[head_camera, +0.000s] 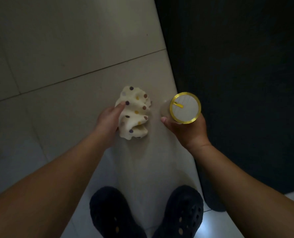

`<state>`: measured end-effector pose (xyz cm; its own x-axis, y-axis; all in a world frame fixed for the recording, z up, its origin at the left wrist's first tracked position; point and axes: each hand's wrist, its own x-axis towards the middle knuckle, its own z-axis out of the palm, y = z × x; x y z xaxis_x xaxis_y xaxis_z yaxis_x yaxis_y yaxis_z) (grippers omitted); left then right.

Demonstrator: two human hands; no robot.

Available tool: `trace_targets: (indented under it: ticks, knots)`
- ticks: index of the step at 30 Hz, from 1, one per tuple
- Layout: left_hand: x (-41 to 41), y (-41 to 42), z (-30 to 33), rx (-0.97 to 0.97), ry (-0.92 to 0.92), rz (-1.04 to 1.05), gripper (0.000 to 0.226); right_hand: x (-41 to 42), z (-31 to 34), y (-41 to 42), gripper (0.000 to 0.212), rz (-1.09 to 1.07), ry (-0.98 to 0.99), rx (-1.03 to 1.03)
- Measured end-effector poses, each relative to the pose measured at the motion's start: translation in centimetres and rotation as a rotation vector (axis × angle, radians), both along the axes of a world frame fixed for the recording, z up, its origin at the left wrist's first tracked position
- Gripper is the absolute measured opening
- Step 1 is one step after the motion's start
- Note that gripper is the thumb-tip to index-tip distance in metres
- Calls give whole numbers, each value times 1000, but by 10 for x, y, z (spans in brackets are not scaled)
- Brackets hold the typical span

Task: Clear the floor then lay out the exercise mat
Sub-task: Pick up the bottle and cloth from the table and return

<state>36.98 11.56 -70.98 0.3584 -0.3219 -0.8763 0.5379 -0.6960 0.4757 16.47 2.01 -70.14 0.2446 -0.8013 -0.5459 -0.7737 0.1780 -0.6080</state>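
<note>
My left hand grips a crumpled cream cloth with coloured dots, thumb pressed on its left side, held above the tiled floor. My right hand holds a clear bottle with a gold-rimmed white lid, seen from straight above, fingers curled round its body. A dark mat-like surface fills the right side of the head view; I cannot tell what it is.
My two feet in dark clogs stand on the pale tiles at the bottom. The dark surface's edge runs diagonally from top centre down to the lower right. Grout lines cross the floor on the left.
</note>
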Motion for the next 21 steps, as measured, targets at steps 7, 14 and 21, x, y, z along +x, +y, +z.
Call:
trace_targets:
  ticks: [7, 14, 21]
  knots:
    - [-31, 48, 13, 95, -64, -122, 54, -5, -13, 5, 66, 32, 72, -35]
    - [-40, 52, 5, 63, 93, 129, 23, -19, -6, 37, 41, -106, 67, 37]
    - [-57, 79, -4, 249, 91, -138, 23, -31, -3, 76, 18, -59, 215, 200]
